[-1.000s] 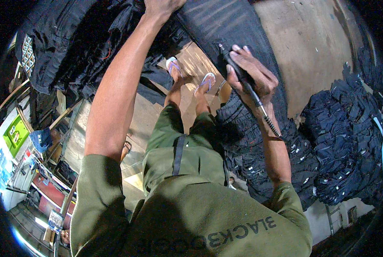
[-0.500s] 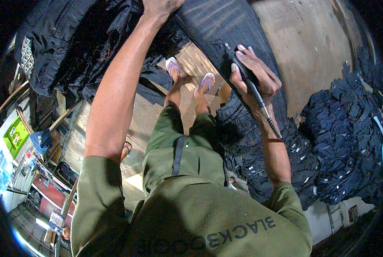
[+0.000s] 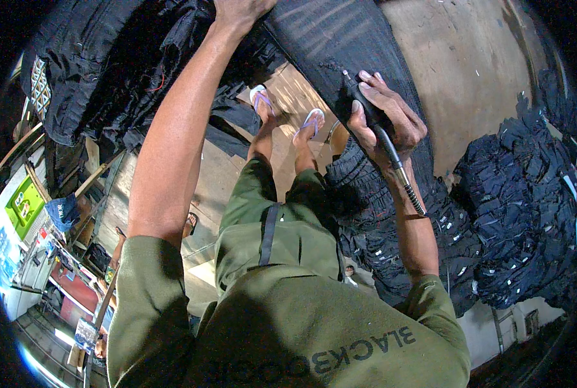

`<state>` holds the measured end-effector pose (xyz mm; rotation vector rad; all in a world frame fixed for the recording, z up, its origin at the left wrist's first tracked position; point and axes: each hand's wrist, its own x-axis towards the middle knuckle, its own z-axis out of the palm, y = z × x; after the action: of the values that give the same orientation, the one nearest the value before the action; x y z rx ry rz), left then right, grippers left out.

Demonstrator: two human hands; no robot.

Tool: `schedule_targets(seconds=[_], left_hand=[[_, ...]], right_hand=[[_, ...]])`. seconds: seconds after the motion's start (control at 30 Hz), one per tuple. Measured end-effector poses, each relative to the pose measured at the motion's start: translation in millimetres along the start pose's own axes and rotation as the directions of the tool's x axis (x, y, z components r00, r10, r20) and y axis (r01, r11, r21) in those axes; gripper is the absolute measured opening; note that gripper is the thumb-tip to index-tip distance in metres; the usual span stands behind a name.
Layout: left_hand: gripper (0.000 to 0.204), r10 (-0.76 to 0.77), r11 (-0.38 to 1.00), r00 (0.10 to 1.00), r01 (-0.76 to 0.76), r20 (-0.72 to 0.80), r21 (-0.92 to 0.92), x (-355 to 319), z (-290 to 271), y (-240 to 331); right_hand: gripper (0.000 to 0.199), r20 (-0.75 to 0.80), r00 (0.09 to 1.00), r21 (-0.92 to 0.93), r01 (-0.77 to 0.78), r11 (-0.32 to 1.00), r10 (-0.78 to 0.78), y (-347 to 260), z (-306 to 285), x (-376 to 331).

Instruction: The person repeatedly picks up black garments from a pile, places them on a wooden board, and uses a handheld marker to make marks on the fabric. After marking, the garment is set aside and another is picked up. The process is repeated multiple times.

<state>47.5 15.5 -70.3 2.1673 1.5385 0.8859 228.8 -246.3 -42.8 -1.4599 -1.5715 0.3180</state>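
Note:
My right hand (image 3: 384, 118) grips a black pen-shaped rotary tool (image 3: 366, 107) with a flexible metal shaft (image 3: 410, 187) running back along my forearm. Its tip touches a dark denim trouser leg (image 3: 340, 39) stretched out in front of me. At the top edge, my left hand (image 3: 240, 10) presses down on the same dark denim, arm fully extended. Below are my feet in white flip-flops (image 3: 287, 110) on a wooden floor.
Piles of folded dark jeans (image 3: 521, 213) lie to the right, more stacked beside my right leg (image 3: 392, 258). Dark garments (image 3: 101, 71) hang in a heap at upper left. A bare concrete floor (image 3: 469, 71) lies upper right. Another person's foot in a sandal (image 3: 188, 224) shows at left.
My right hand has shifted the tool slightly forward and up along the denim leg. My left hand has stayed pressed on the fabric.

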Motion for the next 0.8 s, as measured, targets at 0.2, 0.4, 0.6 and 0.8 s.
schedule_targets(seconds=[0.2, 0.4, 0.6, 0.8], left_hand=[[0.060, 0.245, 0.966, 0.948, -0.220, -0.205, 0.136, -1, 4, -1], [0.060, 0.114, 0.993, 0.991, -0.114, -0.062, 0.010, -1, 5, -5], [0.060, 0.361, 0.921, 0.892, -0.295, -0.273, 0.256, -1, 8, -2], [0.065, -0.126, 0.990, 0.989, 0.130, 0.072, -0.059, -3, -1, 5]], right_hand=[[0.023, -0.008, 1.000, 0.036, -0.021, 0.999, 0.021, -2, -4, -2], [0.030, 0.063, 0.997, 0.072, 0.043, 0.997, -0.048, -4, -1, -9], [0.034, 0.044, 0.999, 0.032, 0.018, 0.999, -0.020, 2, 9, -8], [0.033, 0.033, 0.999, 0.052, 0.016, 0.999, -0.018, 3, 9, -8]])
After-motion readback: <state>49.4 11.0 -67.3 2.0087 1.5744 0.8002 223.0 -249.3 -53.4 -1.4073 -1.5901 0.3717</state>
